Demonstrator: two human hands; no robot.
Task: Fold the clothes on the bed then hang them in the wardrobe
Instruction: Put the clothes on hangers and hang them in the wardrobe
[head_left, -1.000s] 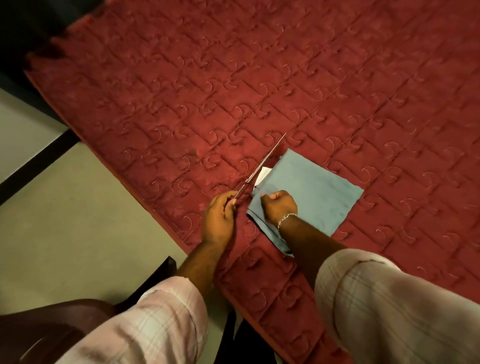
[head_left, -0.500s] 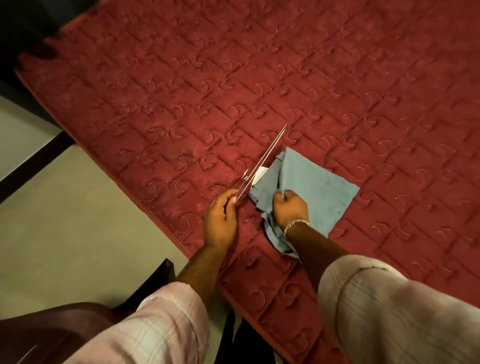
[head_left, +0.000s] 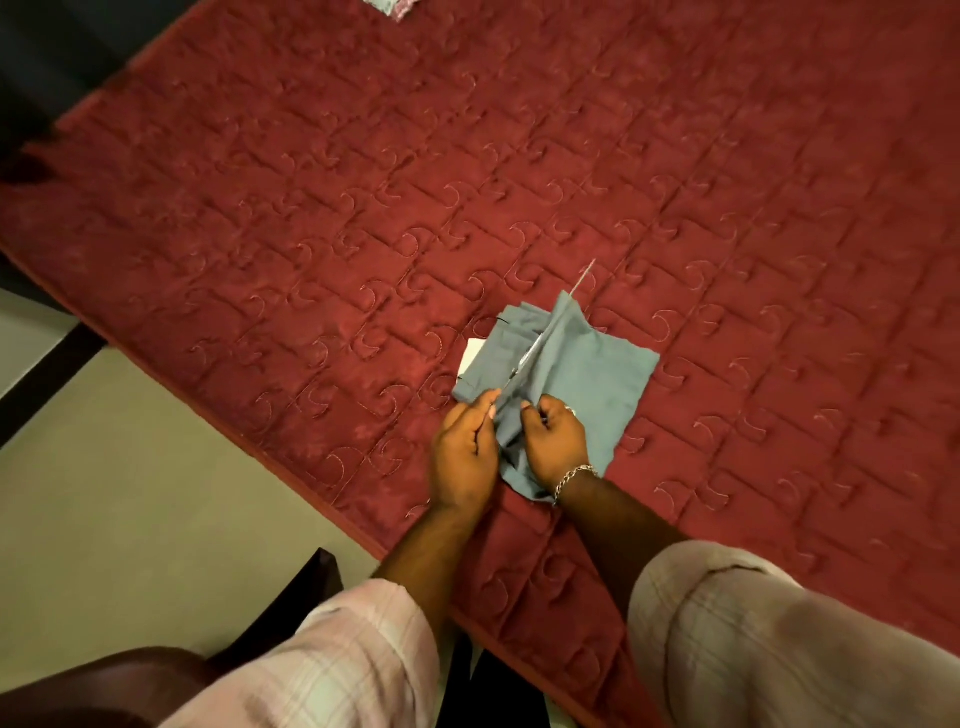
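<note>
While the red quilted bed (head_left: 519, 182) fills most of the view, a folded grey-blue garment (head_left: 587, 364) lies near its near edge; right hand (head_left: 556, 441) grips its bunched cloth, left hand (head_left: 465, 457) pinches a thin metal hanger wire (head_left: 540, 340)

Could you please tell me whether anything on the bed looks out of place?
Yes: a thin metal hanger, pinched by the left hand, is threaded slantwise through the folded blue garment, bunching it near the right hand.

a bedroom at home: red quilted bed (head_left: 363, 208), pale floor (head_left: 130, 493).
</note>
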